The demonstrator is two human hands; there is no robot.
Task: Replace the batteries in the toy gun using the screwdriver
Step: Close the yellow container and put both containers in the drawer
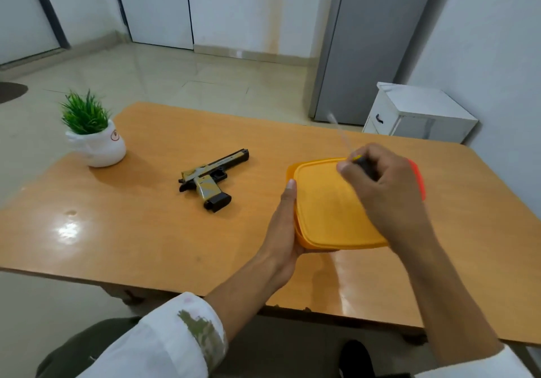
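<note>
Here, lidded yellow box [325,210], screwdriver [365,165] above

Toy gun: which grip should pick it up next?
Left, probably. The left grip holds the box at the edge facing the toy gun, so it is nearer. The right grip pinches the screwdriver above the box and should keep it.

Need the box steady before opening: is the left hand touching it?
Touching. The head view shows the left hand cupping the box at its left side, thumb against the rim.
</note>
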